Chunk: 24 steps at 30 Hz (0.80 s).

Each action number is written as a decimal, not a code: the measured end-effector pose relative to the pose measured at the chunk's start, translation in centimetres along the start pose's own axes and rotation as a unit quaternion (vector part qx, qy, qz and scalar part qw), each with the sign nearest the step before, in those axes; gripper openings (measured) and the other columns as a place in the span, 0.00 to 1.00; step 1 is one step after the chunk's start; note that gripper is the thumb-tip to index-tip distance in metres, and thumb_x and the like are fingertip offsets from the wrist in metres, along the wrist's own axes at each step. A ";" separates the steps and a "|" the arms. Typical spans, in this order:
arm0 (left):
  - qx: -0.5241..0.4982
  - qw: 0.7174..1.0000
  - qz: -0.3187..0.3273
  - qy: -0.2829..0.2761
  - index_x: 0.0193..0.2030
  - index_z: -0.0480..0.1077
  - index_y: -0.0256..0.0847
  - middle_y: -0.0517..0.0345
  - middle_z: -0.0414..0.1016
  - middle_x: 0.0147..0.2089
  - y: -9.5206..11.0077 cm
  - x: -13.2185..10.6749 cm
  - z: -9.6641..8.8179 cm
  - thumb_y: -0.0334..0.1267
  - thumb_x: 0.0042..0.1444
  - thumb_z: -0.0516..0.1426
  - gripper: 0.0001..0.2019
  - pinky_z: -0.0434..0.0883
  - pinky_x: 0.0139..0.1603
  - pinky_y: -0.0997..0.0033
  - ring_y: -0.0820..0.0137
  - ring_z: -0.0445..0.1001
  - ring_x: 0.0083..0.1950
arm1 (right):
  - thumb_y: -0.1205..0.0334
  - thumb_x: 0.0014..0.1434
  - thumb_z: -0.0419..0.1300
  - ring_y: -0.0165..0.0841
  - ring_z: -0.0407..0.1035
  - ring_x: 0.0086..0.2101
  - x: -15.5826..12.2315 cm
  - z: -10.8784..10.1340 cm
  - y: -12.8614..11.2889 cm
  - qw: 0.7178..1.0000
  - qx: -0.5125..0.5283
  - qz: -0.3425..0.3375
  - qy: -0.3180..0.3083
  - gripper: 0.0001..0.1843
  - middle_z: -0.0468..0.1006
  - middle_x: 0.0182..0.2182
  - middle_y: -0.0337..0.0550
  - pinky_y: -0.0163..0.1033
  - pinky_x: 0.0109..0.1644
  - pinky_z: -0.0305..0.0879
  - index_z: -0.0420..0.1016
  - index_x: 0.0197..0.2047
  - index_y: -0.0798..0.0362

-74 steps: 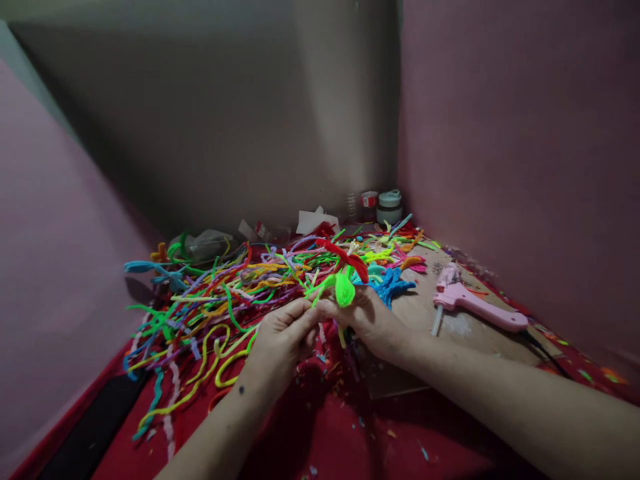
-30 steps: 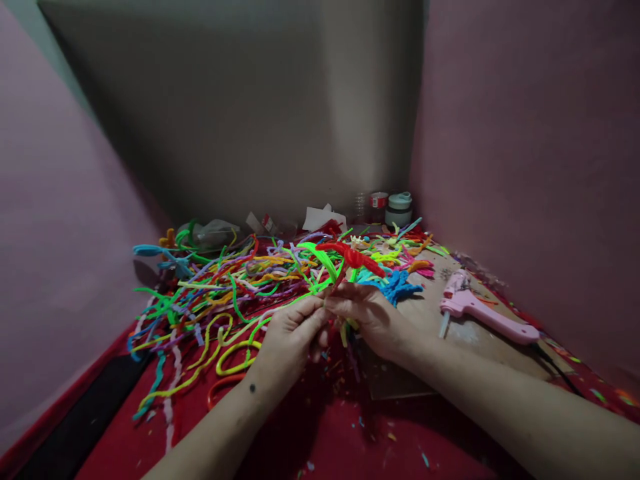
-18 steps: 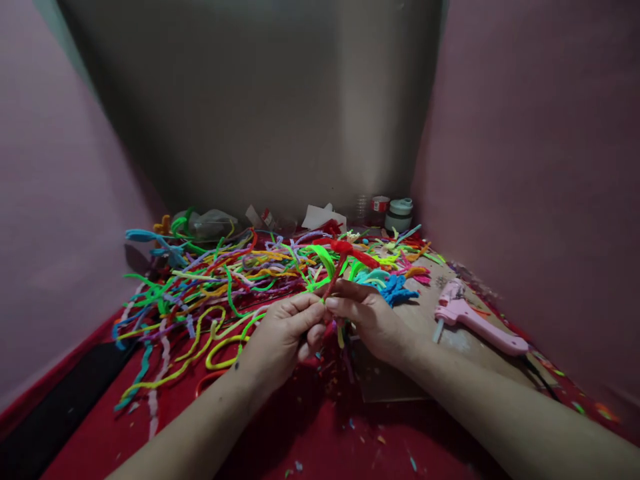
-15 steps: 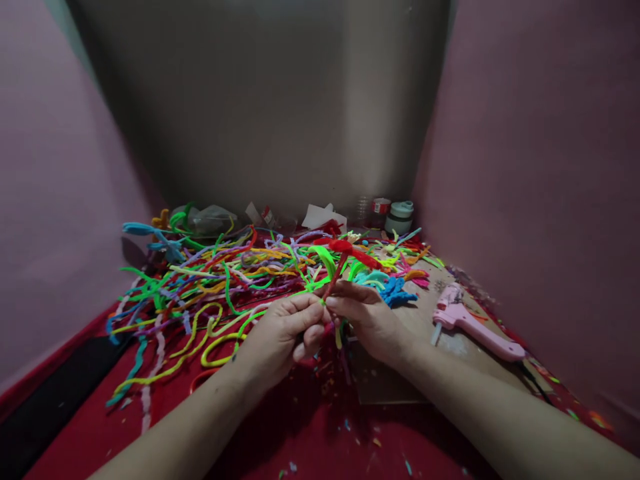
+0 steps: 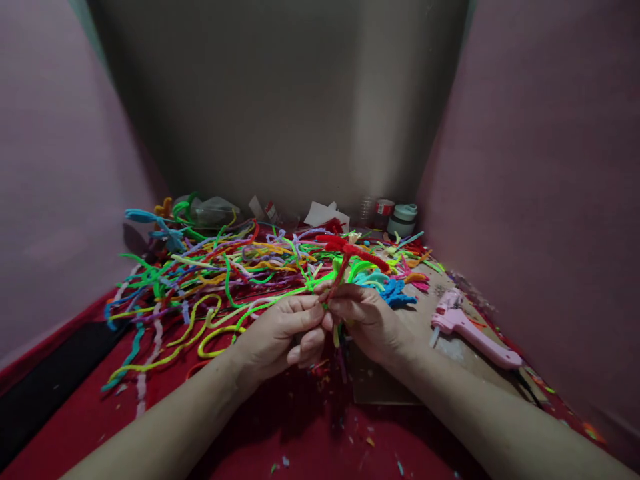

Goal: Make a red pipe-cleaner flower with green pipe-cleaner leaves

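Pinched between both hands is a red pipe cleaner flower (image 5: 345,248), its fuzzy petals spread at the top and its stem running down into my fingertips. My left hand (image 5: 287,330) grips the lower stem with thumb and forefinger, its other fingers curled. Close against it, my right hand (image 5: 365,313) holds the stem a little higher, fingers closed. A bit of green shows at the fingertips, mostly hidden. Just behind the hands lie bright green pipe cleaners (image 5: 313,283) and a blue pipe cleaner piece (image 5: 397,292).
Many coloured pipe cleaners (image 5: 210,267) cover the red cloth (image 5: 280,427) on the left. A pink glue gun (image 5: 465,327) rests on a board (image 5: 420,353) at right. A lidded jar (image 5: 403,219) and white paper (image 5: 325,215) stand by the back wall.
The red flower has turned slightly, so its petals spread wider to the left. Both hands keep their grip close together. The view has shifted a little.
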State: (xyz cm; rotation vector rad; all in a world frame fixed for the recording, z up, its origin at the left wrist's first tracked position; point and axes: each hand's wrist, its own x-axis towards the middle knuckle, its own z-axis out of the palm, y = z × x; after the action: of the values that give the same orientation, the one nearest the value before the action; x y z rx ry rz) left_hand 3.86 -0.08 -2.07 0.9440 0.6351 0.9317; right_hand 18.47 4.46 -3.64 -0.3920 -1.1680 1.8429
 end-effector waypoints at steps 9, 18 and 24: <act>0.324 0.924 0.096 0.181 0.28 0.68 0.35 0.65 0.64 0.20 0.6 -0.3 2.0 0.37 0.52 0.56 0.07 0.60 0.21 0.81 0.81 0.62 0.19 | 0.66 0.43 0.66 0.27 0.65 0.25 0.1 -0.4 0.4 0.998 -0.029 -0.003 0.059 0.06 0.75 0.24 0.37 0.34 0.30 0.60 0.77 0.29 0.54; 0.264 0.943 0.072 0.187 0.26 0.69 0.36 0.64 0.66 0.17 0.3 -0.1 1.7 0.40 0.54 0.54 0.10 0.60 0.16 0.81 0.80 0.62 0.15 | 0.64 0.51 0.59 0.26 0.62 0.22 -0.1 -0.1 0.5 0.998 -0.046 -0.031 -0.001 0.09 0.67 0.19 0.36 0.33 0.26 0.58 0.70 0.20 0.56; 0.164 0.973 0.042 0.156 0.26 0.68 0.35 0.64 0.66 0.16 0.0 0.2 0.9 0.41 0.53 0.56 0.11 0.54 0.14 0.84 0.82 0.60 0.13 | 0.64 0.46 0.63 0.24 0.59 0.20 -0.1 0.0 0.4 0.997 -0.049 -0.025 0.051 0.04 0.66 0.18 0.34 0.31 0.23 0.55 0.74 0.26 0.55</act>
State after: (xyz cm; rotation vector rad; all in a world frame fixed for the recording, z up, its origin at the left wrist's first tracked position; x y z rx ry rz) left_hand 4.69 -0.25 -1.62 1.1341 1.0471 1.0824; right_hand 18.35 4.32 -3.98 -0.5027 -1.1892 1.7072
